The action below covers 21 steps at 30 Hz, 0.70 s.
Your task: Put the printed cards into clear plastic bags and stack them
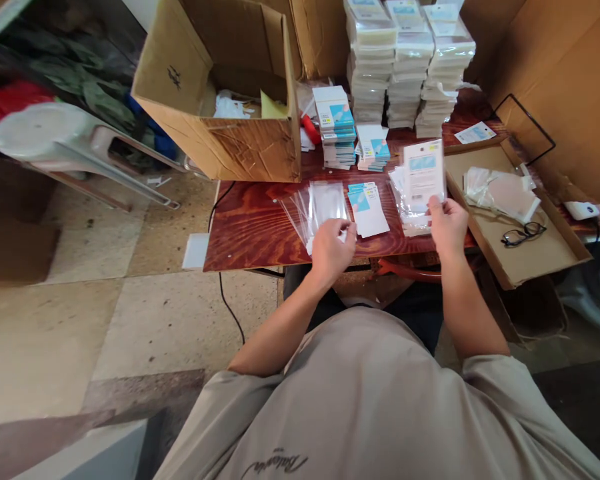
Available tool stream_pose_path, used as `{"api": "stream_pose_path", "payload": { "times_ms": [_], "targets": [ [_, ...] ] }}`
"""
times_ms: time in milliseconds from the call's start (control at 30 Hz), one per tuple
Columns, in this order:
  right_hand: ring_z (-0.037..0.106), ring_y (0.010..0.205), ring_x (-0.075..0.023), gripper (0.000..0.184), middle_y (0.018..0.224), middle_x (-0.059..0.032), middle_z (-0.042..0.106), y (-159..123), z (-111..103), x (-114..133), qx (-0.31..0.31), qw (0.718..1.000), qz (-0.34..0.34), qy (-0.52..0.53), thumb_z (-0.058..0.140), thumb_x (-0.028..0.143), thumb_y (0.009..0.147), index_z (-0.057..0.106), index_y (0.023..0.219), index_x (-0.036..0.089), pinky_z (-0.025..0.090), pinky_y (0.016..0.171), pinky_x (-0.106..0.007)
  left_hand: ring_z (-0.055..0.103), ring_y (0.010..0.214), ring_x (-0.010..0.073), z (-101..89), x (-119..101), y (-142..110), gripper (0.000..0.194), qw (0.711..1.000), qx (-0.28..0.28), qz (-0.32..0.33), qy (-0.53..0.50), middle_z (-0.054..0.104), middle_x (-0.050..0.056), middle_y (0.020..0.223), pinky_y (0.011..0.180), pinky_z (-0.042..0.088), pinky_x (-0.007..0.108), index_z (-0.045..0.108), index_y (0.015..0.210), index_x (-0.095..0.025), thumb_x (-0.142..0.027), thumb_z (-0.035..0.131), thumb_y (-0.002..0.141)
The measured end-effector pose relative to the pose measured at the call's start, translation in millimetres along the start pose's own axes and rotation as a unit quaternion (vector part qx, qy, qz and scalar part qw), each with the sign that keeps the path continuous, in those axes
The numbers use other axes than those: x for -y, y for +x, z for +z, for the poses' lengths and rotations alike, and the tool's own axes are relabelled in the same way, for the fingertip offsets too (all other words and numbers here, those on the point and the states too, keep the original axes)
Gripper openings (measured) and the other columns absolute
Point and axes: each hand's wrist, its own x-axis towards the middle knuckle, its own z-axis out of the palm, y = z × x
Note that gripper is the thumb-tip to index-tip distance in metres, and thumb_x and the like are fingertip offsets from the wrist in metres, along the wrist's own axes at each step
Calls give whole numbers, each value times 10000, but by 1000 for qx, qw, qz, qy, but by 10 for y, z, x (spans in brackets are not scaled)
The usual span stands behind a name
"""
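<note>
My right hand (449, 223) pinches the lower end of a printed card in a clear plastic bag (423, 175), tilted above a small pile of bagged cards (409, 223). With curled fingers, my left hand (333, 248) rests at the lower right edge of a fanned pile of clear plastic bags (329, 200). Whether its fingertips grip a bag is hidden. Between my hands lie loose blue-and-white cards (371, 212). Behind them stand a taller stack of such cards (335, 123) and a shorter stack (373, 145).
Tall stacks of bagged cards (373, 73) rise at the back of the red wooden table (250, 227). An upright cardboard box (250, 143) stands at the left. On the right, a shallow cardboard tray (555, 257) holds glasses (524, 233) and plastic bags (503, 192). A stool (45, 130) stands far left.
</note>
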Motion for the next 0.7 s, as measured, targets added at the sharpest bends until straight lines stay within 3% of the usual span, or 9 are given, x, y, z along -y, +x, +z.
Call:
{"api": "stream_pose_path", "payload": {
  "times_ms": [33, 100, 167, 233, 300, 367, 467, 567, 700],
  "targets": [
    [592, 704, -193, 382, 728, -44, 655, 120, -83, -43, -31, 997, 1, -66, 646, 530, 981, 594, 783, 208, 537, 745, -362, 637, 1158, 335, -93, 99, 68, 154, 999, -26, 7, 33, 730, 165, 1150, 1106, 464, 510, 747, 999, -167, -289, 657, 969],
    [630, 855, -254, 252, 857, -92, 698, 271, -189, -111, -77, 977, 1, -200, 732, 419, 917, 638, 867, 190, 536, 883, -433, 584, 1276, 379, -276, 327, 221, 217, 986, -40, 37, 160, 684, 199, 1284, 1172, 420, 550, 762, 1096, -149, -255, 698, 917],
    [624, 1094, -327, 309, 1140, -189, 713, 278, -176, -135, -126, 945, -42, -300, 774, 328, 868, 677, 1093, 140, 493, 1033, -500, 581, 1277, 377, -414, 542, 377, 321, 975, 24, 66, 212, 663, 192, 1348, 1175, 433, 527, 770, 1140, -151, -292, 792, 853],
    [573, 1232, -347, 436, 1320, -245, 657, 148, -35, -101, -147, 924, -128, -330, 743, 298, 893, 645, 1267, 97, 452, 1105, -510, 596, 1237, 352, -489, 697, 511, 340, 968, 76, 91, 223, 674, 162, 1333, 1154, 452, 497, 779, 1122, -171, -348, 832, 836],
    [589, 1175, -314, 315, 1250, -214, 693, -70, 204, -14, -78, 921, -223, -309, 653, 304, 975, 669, 1224, 112, 465, 1073, -467, 611, 1185, 325, -510, 778, 611, 272, 965, 98, 101, 221, 704, 131, 1245, 1119, 470, 473, 778, 1062, -192, -371, 817, 861],
    [613, 1057, -278, 200, 1084, -149, 743, -301, 491, 101, 55, 916, -288, -274, 566, 301, 1044, 710, 1067, 164, 476, 1009, -428, 626, 1123, 306, -501, 806, 675, 196, 966, 105, 102, 214, 727, 111, 1134, 1078, 484, 457, 762, 1005, -200, -361, 786, 895],
    [604, 1063, -295, 258, 1058, -132, 757, -531, 892, 267, 186, 889, -306, -286, 529, 281, 1075, 753, 1002, 175, 447, 977, -443, 638, 1066, 290, -474, 807, 713, 134, 967, 104, 106, 207, 742, 100, 1058, 1037, 489, 444, 744, 982, -204, -330, 741, 936],
    [560, 1148, -337, 252, 1143, -163, 750, -575, 1140, 372, 242, 861, -294, -336, 574, 271, 1059, 791, 1107, 150, 421, 949, -462, 645, 1057, 286, -470, 809, 708, 123, 966, 98, 116, 211, 743, 105, 1064, 1017, 491, 435, 748, 1009, -204, -312, 707, 967],
    [513, 1212, -371, 265, 1228, -186, 734, -514, 1249, 424, 295, 824, -283, -393, 611, 270, 1047, 816, 1153, 140, 411, 948, -487, 652, 1039, 280, -514, 830, 702, 137, 962, 113, 130, 213, 728, 107, 1055, 1000, 504, 422, 766, 1038, -191, -292, 722, 956]
  ]
}}
